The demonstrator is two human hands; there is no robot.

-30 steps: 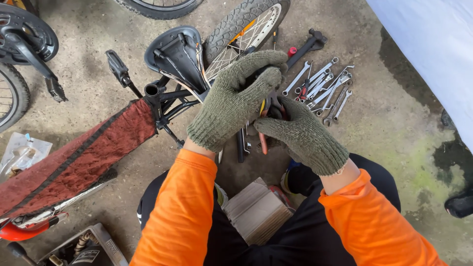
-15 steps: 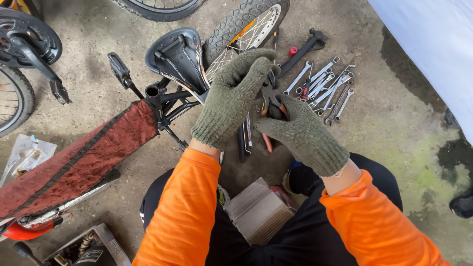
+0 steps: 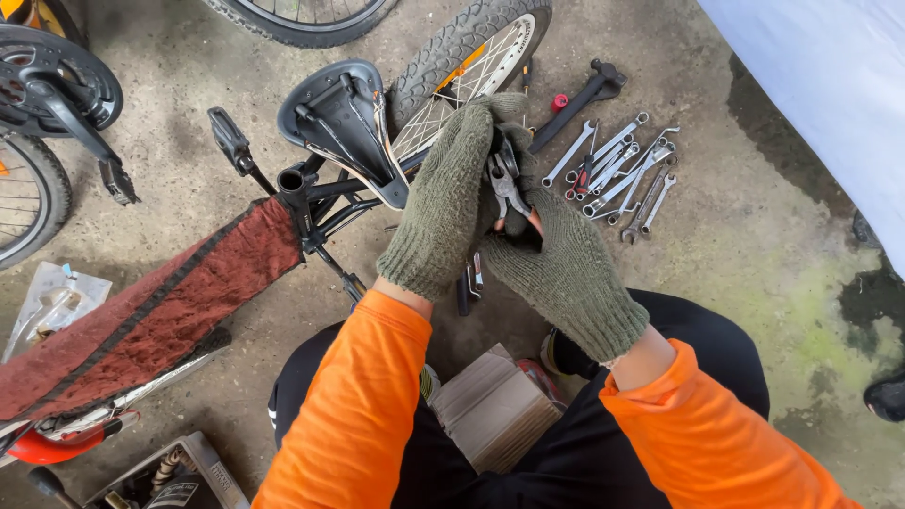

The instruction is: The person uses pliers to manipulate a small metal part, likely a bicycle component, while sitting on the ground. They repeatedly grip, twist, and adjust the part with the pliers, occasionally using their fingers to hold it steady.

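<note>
Gloved left hand [image 3: 454, 193] and right hand [image 3: 556, 264] hold pliers [image 3: 506, 184] above the saddle [image 3: 332, 118]

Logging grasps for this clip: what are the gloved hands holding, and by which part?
Pliers, metal head up between both gloves. The right hand grips the handles; the left hand covers the head's side. Exact finger placement is hidden.

A stained grey concrete floor [image 3: 754, 245] carried everything. A cluster of steel wrenches [image 3: 622, 174] lay directly on it, with a black-handled hammer [image 3: 577, 104] just beside them. A clear plastic bag [image 3: 52, 302] lay at the left edge. An upturned bicycle rested on its black saddle [image 3: 339, 123], and a small cardboard box [image 3: 495, 410] sat nearby.
</note>
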